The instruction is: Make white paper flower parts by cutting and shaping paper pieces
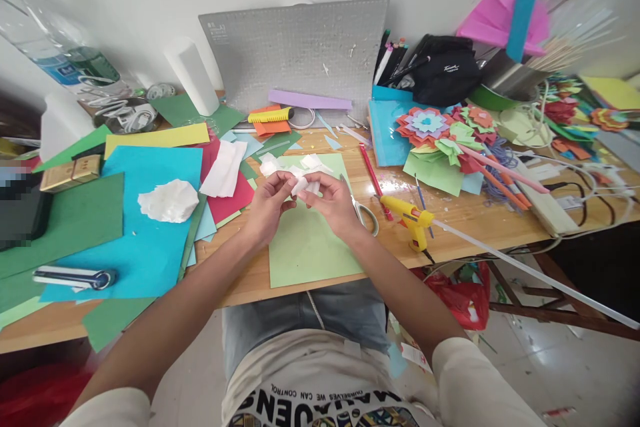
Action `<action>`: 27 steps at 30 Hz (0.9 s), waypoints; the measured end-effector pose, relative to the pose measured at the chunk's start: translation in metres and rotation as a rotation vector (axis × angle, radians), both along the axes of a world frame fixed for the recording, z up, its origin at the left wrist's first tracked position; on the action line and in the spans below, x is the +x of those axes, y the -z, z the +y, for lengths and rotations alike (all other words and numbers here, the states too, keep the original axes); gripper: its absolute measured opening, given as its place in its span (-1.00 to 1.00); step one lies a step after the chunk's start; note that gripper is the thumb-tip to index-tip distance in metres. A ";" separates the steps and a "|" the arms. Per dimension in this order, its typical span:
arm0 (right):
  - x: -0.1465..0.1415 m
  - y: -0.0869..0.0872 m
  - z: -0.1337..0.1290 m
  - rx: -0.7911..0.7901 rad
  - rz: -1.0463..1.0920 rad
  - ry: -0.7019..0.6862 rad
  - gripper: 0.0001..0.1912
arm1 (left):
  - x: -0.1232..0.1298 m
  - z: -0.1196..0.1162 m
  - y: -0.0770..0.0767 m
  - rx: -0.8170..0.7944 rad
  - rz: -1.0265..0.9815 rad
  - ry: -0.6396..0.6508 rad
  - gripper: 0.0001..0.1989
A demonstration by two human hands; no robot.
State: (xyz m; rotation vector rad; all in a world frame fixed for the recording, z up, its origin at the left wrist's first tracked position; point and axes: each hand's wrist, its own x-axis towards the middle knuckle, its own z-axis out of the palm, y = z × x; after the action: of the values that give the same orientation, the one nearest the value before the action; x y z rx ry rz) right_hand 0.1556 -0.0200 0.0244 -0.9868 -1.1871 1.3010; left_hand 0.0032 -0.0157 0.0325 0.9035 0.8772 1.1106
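Observation:
Between my two hands is a small piece of white tissue paper (301, 185), pinched at the fingertips over a light green sheet (315, 247). My left hand (270, 203) is closed on its left side. My right hand (334, 203) grips it from the right, thumb towards the other thumb. Just beyond the fingers, more crumpled white tissue pieces (270, 164) lie at the sheet's far edge. Scissors (369, 217) rest beside my right hand, partly hidden by it. A folded white tissue (224, 168) lies left of my left hand on red paper (233, 195).
A yellow glue gun (407, 213) with a long glue stick stands to the right, near a red pen (375, 180). Paper flowers (427, 123) lie behind it. On the left are a blue sheet (150, 247), a tissue wad (169, 201) and a stapler (75, 277). A grey cutting mat (295, 53) leans on the wall.

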 end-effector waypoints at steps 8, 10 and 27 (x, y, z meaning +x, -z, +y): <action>0.001 -0.001 -0.002 -0.143 0.076 -0.098 -0.69 | 0.005 -0.003 0.000 0.124 0.084 -0.051 -0.74; 0.000 -0.002 -0.003 -0.127 0.068 -0.145 -0.69 | 0.007 -0.004 0.001 0.175 0.115 -0.074 -0.74; -0.001 -0.002 -0.002 -0.196 0.084 -0.093 -0.62 | 0.006 -0.005 0.002 0.104 0.105 -0.071 -0.74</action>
State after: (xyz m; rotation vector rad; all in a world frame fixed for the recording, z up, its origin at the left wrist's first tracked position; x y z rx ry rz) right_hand 0.1550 -0.0218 0.0267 -1.0155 -1.0668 1.5402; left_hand 0.0091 -0.0210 0.0309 1.0311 0.9507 1.1869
